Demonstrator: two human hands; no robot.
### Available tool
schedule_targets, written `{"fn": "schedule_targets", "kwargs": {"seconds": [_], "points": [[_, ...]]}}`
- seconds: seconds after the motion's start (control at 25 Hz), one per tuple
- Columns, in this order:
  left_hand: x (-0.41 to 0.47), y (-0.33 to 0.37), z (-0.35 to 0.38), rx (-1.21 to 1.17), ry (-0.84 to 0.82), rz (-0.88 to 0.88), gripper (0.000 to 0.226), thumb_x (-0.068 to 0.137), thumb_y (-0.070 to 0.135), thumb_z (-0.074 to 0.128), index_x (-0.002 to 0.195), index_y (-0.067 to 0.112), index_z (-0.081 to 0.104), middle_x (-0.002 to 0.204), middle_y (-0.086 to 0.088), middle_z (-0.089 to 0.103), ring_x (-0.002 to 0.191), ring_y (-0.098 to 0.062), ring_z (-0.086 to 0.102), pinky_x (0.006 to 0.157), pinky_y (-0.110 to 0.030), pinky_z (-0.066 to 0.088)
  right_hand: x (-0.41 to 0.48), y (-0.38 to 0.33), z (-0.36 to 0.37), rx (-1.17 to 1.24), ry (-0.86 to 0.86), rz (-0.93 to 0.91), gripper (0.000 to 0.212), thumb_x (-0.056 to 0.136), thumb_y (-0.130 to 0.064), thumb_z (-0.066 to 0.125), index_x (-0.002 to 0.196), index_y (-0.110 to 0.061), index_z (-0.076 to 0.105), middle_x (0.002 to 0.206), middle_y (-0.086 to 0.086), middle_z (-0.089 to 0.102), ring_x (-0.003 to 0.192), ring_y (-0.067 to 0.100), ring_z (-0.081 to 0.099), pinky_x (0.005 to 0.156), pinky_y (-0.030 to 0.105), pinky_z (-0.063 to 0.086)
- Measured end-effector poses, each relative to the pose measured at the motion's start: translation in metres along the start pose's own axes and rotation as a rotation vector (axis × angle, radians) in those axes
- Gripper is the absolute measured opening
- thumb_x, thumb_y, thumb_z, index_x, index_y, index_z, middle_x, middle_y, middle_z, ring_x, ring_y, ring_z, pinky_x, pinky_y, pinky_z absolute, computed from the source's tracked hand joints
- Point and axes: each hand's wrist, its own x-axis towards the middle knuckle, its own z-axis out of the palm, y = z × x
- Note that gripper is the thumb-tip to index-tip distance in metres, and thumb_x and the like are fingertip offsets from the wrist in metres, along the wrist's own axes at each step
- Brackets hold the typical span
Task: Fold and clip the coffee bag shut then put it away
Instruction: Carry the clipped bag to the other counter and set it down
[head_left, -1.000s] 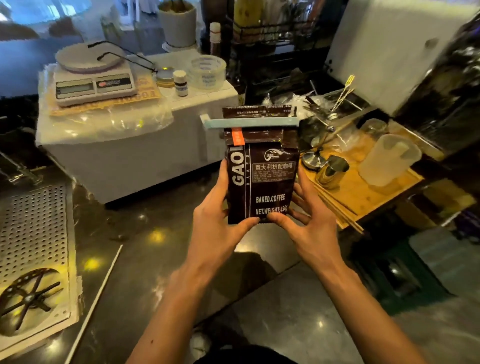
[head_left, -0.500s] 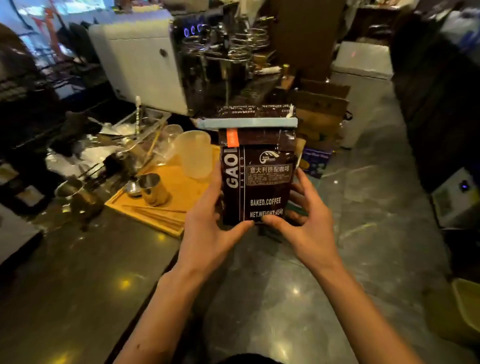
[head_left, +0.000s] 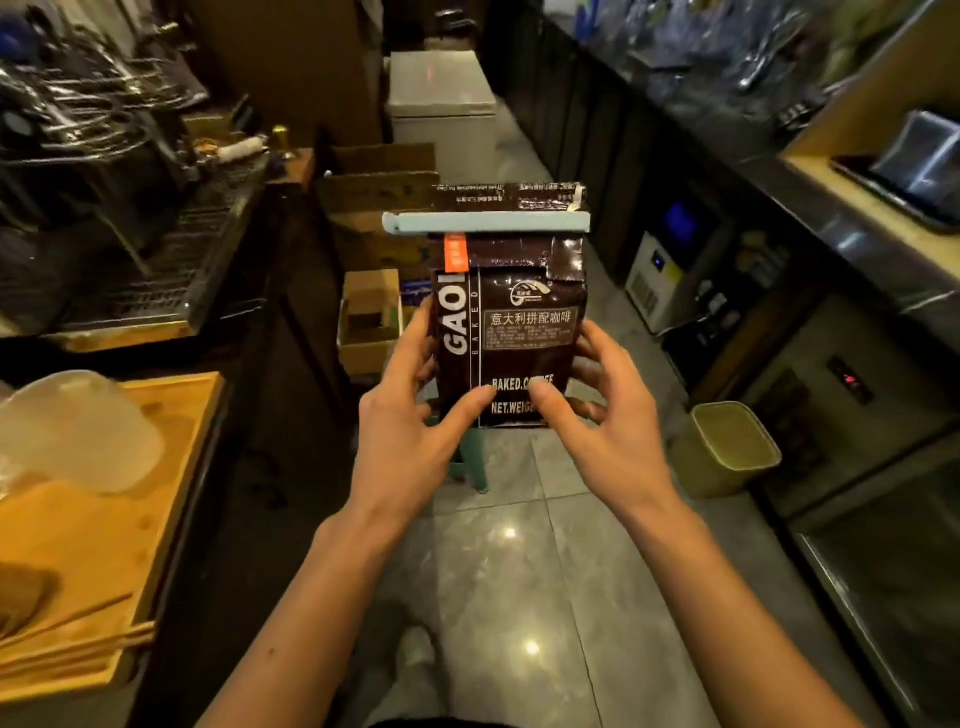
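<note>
view: head, single | mount: on the person's head | facing: forward and down along an aisle floor (head_left: 519, 571) | range: close to both hands, bag (head_left: 511, 332) mid-frame | left edge: desk (head_left: 104, 545) | right edge: counters | overlap: none, one view
</note>
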Motion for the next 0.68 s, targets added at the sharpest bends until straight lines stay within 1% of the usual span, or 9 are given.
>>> {"fn": "schedule_targets", "kwargs": {"seconds": [0.08, 0.12, 0.2, 0.28, 0.36, 0.44, 0.48, 0.56, 0.68], "points": [[0.022, -0.007, -0.001, -0.042, -0.050, 0.007, 0.087, 0.081, 0.027, 0.075, 0.148, 0.044, 0.022, 0.143, 0.016, 0.048, 0.130, -0.001, 0.049, 0.100, -0.029, 0.051, 0.016, 0.003, 0.005, -0.031, 0.074, 0.015, 0.057, 0.087, -0.029, 0.070, 0.138, -0.033, 0.044, 0.128, -0.009, 0.057, 0.115, 0.001, 0.058, 0.083, 0.022, 0.055], [0.033, -0.012, -0.004, -0.061, -0.065, 0.014, 0.087, 0.081, 0.026, 0.075, 0.148, 0.045, 0.023, 0.142, 0.016, 0.048, 0.131, -0.001, 0.048, 0.102, -0.033, 0.051, 0.023, 0.003, 0.011, -0.054, 0.101, 0.010, 0.056, 0.087, -0.030, 0.070, 0.137, -0.034, 0.045, 0.128, -0.009, 0.058, 0.114, 0.001, 0.059, 0.084, 0.021, 0.055], [0.057, -0.022, -0.012, -0.081, -0.097, 0.020, 0.089, 0.079, 0.025, 0.077, 0.148, 0.042, 0.024, 0.141, 0.016, 0.048, 0.131, -0.001, 0.048, 0.103, -0.037, 0.050, 0.040, 0.002, 0.025, -0.122, 0.149, -0.001, 0.053, 0.087, -0.031, 0.070, 0.134, -0.036, 0.045, 0.125, -0.012, 0.059, 0.113, -0.001, 0.059, 0.089, 0.021, 0.053], [0.082, -0.033, -0.024, -0.080, -0.124, 0.009, 0.089, 0.078, 0.027, 0.078, 0.147, 0.042, 0.025, 0.141, 0.011, 0.051, 0.130, -0.003, 0.050, 0.103, -0.040, 0.050, 0.058, -0.003, 0.042, -0.167, 0.188, 0.009, 0.050, 0.087, -0.031, 0.070, 0.130, -0.040, 0.045, 0.120, -0.020, 0.057, 0.111, -0.008, 0.056, 0.090, 0.018, 0.050], [0.104, -0.042, -0.033, -0.084, -0.146, -0.001, 0.090, 0.076, 0.029, 0.079, 0.145, 0.047, 0.024, 0.136, 0.014, 0.055, 0.126, -0.002, 0.053, 0.105, -0.037, 0.048, 0.073, -0.005, 0.056, -0.199, 0.221, 0.019, 0.050, 0.087, -0.030, 0.070, 0.127, -0.043, 0.043, 0.117, -0.026, 0.053, 0.109, -0.015, 0.053, 0.090, 0.015, 0.047], [0.127, -0.051, -0.037, -0.112, -0.177, -0.010, 0.090, 0.075, 0.029, 0.080, 0.142, 0.049, 0.023, 0.129, 0.022, 0.054, 0.121, 0.003, 0.054, 0.105, -0.031, 0.047, 0.090, -0.003, 0.067, -0.225, 0.249, 0.019, 0.052, 0.087, -0.029, 0.070, 0.130, -0.043, 0.042, 0.117, -0.027, 0.052, 0.112, -0.012, 0.053, 0.093, 0.017, 0.047], [0.136, -0.054, -0.037, -0.128, -0.192, -0.019, 0.090, 0.076, 0.028, 0.080, 0.143, 0.047, 0.024, 0.128, 0.023, 0.053, 0.120, 0.005, 0.053, 0.104, -0.028, 0.047, 0.097, -0.001, 0.071, -0.231, 0.254, 0.028, 0.053, 0.088, -0.029, 0.069, 0.131, -0.044, 0.042, 0.117, -0.027, 0.051, 0.113, -0.010, 0.053, 0.094, 0.018, 0.046], [0.151, -0.060, -0.037, -0.149, -0.216, -0.034, 0.088, 0.076, 0.028, 0.080, 0.143, 0.045, 0.025, 0.125, 0.029, 0.050, 0.114, 0.013, 0.052, 0.101, -0.020, 0.045, 0.110, 0.002, 0.075, -0.242, 0.263, 0.044, 0.053, 0.088, -0.030, 0.069, 0.131, -0.045, 0.041, 0.116, -0.029, 0.050, 0.114, -0.010, 0.052, 0.095, 0.018, 0.046], [0.178, -0.069, -0.025, -0.161, -0.243, -0.040, 0.083, 0.076, 0.029, 0.079, 0.136, 0.051, 0.027, 0.111, 0.042, 0.045, 0.103, 0.026, 0.049, 0.094, -0.011, 0.043, 0.133, 0.012, 0.072, -0.252, 0.280, 0.042, 0.054, 0.087, -0.032, 0.069, 0.132, -0.043, 0.042, 0.116, -0.029, 0.051, 0.114, -0.010, 0.053, 0.093, 0.015, 0.047]]}}
